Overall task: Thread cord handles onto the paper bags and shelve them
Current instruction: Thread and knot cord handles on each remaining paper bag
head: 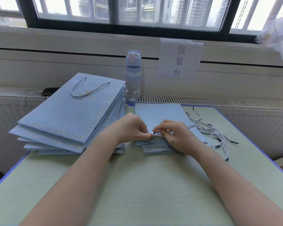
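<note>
Green table (137,185) nearest us | left hand (132,128) pinched the near edge of the top flat bag (162,115), mid-table | right hand (175,134) pinched the black-tipped cord (153,132) at that edge | loose cords (211,132) just right of the bag | we logged the stack of handled bags (64,111) left | bottle (133,75) and paper sign (180,59) farthest

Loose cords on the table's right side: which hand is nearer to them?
Right. The right hand pinches a cord tip at the bag edge, just beside the loose cords; the left hand holds the bag farther off, beyond the right hand.
</note>
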A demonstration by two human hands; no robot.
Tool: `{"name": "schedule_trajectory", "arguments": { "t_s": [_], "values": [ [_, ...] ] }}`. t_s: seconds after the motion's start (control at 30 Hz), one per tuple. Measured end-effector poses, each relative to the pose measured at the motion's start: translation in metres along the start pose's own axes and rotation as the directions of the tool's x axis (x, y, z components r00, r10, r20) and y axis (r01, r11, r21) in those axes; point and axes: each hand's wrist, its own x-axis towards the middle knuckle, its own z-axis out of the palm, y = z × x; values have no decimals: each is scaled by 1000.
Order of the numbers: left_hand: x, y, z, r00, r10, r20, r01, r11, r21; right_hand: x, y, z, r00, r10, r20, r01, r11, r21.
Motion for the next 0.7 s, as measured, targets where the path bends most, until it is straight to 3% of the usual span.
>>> {"name": "schedule_trajectory", "arguments": {
  "t_s": [0.17, 0.3, 0.4, 0.53, 0.7],
  "values": [
    [5, 2, 8, 969, 165, -183, -150, 984, 92, -2, -2, -13, 998, 66, -4, -66, 997, 33],
    [3, 3, 7, 898, 309, -313, -267, 948, 171, -2, -3, -18, 999, 36, -23, -36, 999, -13],
    [4, 0, 10, 839, 371, -397, -279, 921, 270, 0, -3, -20, 1000, 26, -15, -27, 998, -63],
    [5, 0, 12, 826, 357, -436, -266, 929, 258, 1, -1, -18, 1000, -10, 13, 12, 987, -162],
    [3, 7, 11, 854, 238, -464, -241, 969, 54, 1, -3, -17, 999, 14, -31, -20, 979, -202]
  ]
}}
